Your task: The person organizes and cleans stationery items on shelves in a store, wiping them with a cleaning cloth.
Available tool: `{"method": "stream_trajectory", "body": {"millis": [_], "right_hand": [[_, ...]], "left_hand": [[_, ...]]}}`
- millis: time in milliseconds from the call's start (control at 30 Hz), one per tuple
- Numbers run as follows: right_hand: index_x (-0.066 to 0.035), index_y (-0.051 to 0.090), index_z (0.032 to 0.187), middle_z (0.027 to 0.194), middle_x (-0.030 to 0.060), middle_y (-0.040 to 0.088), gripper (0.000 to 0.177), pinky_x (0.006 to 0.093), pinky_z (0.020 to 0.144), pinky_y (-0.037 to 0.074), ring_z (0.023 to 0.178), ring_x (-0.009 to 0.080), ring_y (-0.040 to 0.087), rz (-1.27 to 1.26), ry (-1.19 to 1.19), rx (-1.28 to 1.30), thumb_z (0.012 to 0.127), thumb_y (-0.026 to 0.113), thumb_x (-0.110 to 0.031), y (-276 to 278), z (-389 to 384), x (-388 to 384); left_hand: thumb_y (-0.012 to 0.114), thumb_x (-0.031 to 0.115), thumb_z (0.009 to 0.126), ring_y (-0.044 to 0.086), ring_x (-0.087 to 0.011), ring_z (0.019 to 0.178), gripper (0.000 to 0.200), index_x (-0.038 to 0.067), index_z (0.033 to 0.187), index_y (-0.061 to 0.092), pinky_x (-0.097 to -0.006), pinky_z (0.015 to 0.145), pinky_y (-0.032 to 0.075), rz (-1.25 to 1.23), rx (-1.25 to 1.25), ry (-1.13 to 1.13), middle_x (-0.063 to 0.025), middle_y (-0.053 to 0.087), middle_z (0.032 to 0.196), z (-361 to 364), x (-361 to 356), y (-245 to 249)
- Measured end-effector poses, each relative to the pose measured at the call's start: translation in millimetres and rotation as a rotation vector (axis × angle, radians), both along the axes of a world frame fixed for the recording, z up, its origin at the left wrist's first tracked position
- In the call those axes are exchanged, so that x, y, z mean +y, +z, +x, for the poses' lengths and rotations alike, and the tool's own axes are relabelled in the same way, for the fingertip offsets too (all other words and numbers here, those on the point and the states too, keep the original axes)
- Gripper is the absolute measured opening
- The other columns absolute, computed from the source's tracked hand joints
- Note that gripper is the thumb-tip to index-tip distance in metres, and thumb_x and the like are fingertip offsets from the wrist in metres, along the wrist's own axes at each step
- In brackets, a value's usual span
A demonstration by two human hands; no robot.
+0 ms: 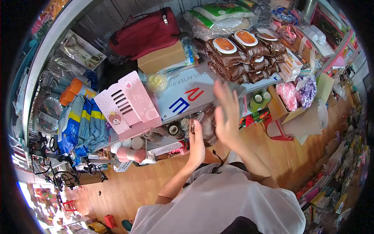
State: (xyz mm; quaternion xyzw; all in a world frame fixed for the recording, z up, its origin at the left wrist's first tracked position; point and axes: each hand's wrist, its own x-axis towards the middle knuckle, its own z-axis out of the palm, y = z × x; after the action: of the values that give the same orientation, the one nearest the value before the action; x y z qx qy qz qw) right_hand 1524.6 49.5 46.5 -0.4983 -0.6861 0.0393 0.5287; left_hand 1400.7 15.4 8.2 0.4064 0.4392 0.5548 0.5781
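Close in front of my body, my left hand (197,146) is closed on the left edge of a brown plastic pack (209,126), its thumb pointing up. The pack is partly hidden, so its exact kind cannot be made out. My right hand (228,113) is raised at the pack's right side, fingers stretched out and slightly blurred. Whether its palm touches the pack cannot be told. Behind both hands lies a grey-blue board (187,87) with red and blue lettering. Brown packs of wet wipes (245,50) with orange-and-white lids are stacked beyond my right hand.
A pink bear-print organizer (126,105) stands left, beside blue packs (87,121). Farther back are a dark red bag (148,33) and a cardboard box (163,58). Green rolls (259,100) and an open carton (274,103) are at right, above a wooden floor (132,191).
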Motion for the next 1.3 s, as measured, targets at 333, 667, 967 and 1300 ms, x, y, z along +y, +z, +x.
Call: {"method": "stream_trajectory", "body": {"millis": [333, 667, 967, 1300], "right_hand": [[-0.008, 0.039, 0.145, 0.149, 0.0135, 0.039, 0.051, 0.0550, 0.115, 0.008, 0.141, 0.0346, 0.030, -0.248, 0.563, 0.026, 0.098, 0.041, -0.028, -7.4, -18.3, -60.8], [0.001, 0.045, 0.136, 0.113, 0.0160, 0.064, 0.060, 0.0365, 0.097, 0.045, 0.105, 0.0232, 0.062, -0.595, 0.389, 0.886, 0.101, 0.037, -0.048, -43.6, 63.4, -82.7], [-0.002, 0.055, 0.128, 0.114, 0.0094, 0.060, 0.049, 0.0307, 0.094, 0.044, 0.103, 0.0161, 0.058, -0.571, 0.121, 1.147, 0.104, 0.034, -0.039, -47.4, 95.2, -91.4], [-0.002, 0.057, 0.126, 0.115, 0.0086, 0.060, 0.049, 0.0296, 0.093, 0.043, 0.103, 0.0165, 0.057, -0.536, 0.041, 1.066, 0.103, 0.037, -0.040, -44.5, 103.3, -94.4]], "left_hand": [[0.042, 0.047, 0.100, 0.024, -0.0232, 0.139, 0.068, 0.002, 0.148, 0.023, -0.0386, 0.114, 0.022, 0.085, 0.127, -0.041, -0.0124, 0.023, 0.153, -24.8, 11.0, -34.8], [0.077, 0.019, 0.080, 0.055, -0.0235, 0.109, 0.063, 0.001, 0.133, 0.048, -0.0337, 0.097, 0.043, 0.577, 0.703, 0.342, -0.0118, 0.054, 0.125, -16.3, 75.3, 39.1], [0.066, 0.062, 0.077, 0.033, -0.0417, 0.131, 0.098, -0.003, 0.142, 0.031, -0.0649, 0.102, 0.027, 0.558, 1.662, 0.277, -0.0251, 0.029, 0.147, 15.9, 92.0, 6.7], [0.054, 0.061, 0.087, 0.016, -0.0463, 0.142, 0.097, -0.011, 0.144, 0.022, -0.0665, 0.109, 0.013, 0.369, 1.595, 0.187, -0.0319, 0.020, 0.151, 28.9, 151.8, 16.1]]}}
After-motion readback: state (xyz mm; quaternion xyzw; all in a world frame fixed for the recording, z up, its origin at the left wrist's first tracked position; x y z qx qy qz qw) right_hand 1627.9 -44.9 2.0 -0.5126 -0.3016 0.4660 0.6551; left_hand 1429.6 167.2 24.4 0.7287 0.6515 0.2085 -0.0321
